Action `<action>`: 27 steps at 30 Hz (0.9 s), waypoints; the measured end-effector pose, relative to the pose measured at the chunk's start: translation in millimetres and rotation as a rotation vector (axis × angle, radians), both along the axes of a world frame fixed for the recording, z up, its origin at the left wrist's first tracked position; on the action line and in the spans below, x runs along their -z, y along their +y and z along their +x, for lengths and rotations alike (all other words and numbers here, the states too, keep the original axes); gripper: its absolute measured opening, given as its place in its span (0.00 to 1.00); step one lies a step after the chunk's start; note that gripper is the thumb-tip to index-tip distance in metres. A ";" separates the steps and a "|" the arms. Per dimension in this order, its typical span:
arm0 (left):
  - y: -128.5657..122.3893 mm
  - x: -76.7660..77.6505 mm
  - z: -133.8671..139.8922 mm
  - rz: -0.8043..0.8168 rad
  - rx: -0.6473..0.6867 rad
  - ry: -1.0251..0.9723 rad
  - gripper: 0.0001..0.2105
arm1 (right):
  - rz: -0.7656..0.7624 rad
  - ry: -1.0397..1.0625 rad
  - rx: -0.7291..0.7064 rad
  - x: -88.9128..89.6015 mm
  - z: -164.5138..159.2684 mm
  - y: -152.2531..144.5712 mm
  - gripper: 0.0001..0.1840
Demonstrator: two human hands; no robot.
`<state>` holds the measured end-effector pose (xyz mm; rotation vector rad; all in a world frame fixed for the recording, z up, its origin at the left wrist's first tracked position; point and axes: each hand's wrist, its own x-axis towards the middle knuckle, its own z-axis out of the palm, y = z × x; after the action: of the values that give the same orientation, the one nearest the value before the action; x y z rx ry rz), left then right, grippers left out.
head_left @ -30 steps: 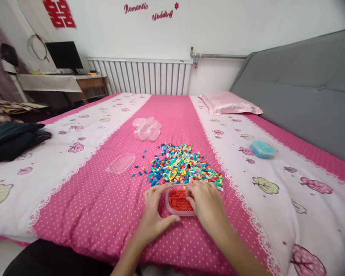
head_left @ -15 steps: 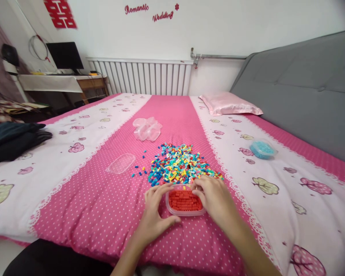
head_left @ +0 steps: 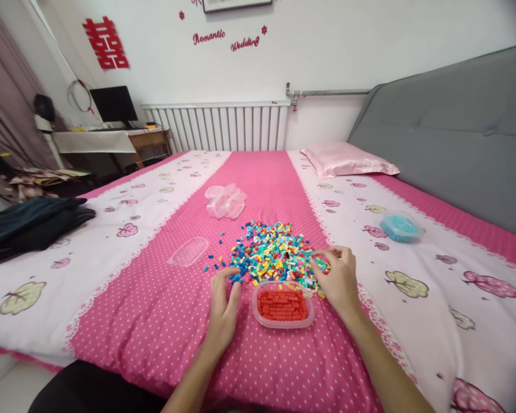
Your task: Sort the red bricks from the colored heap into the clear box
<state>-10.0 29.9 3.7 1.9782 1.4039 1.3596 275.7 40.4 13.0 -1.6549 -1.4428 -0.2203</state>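
Observation:
A clear plastic container (head_left: 284, 325) holds rows of small red bricks (head_left: 282, 305) and stands on the pink dotted bedspread in front of me. Just behind it spreads a loose pile of small multicoloured bricks (head_left: 275, 252). My left hand (head_left: 223, 307) is left of the container, fingers and thumb apart, fingertips close to blue bricks at the pile's left edge. At the pile's right side, my right hand (head_left: 339, 281) has thumb and index finger drawn close together among the bricks. Whatever may lie between those fingertips is too small to make out.
A clear lid (head_left: 189, 252) lies left of the pile, and several stacked clear containers (head_left: 226, 201) sit behind it. To the right is a closed box of light-blue bricks (head_left: 401, 228). Further off are a pink pillow (head_left: 348, 159) and dark folded clothes (head_left: 34, 226).
My right hand has left the container's right rim and reached forward and right to the pile. My left hand has let go of the container's left side and shifted left. The view has tilted up slightly.

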 end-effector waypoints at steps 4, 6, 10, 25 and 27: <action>43.7 -12.8 -2.4 0.005 -0.002 0.160 0.12 | 0.016 0.027 0.064 34.3 12.0 13.1 0.17; 69.5 -20.3 -0.7 -0.022 -0.001 0.267 0.10 | 0.009 0.033 0.069 42.1 12.7 15.1 0.17; 117.9 -37.4 14.9 -0.068 0.016 0.476 0.13 | -0.013 0.023 0.069 45.8 9.6 16.3 0.18; 193.7 -41.0 81.7 -0.168 -0.025 0.827 0.18 | -0.098 -0.004 0.082 40.7 3.5 19.2 0.18; 195.5 -42.3 82.7 -0.170 -0.035 0.836 0.18 | -0.112 0.004 0.089 39.3 2.8 19.0 0.18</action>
<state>72.7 225.5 46.0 2.5229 1.7971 0.3631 278.6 59.4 -26.3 -1.8110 -1.4020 -0.1888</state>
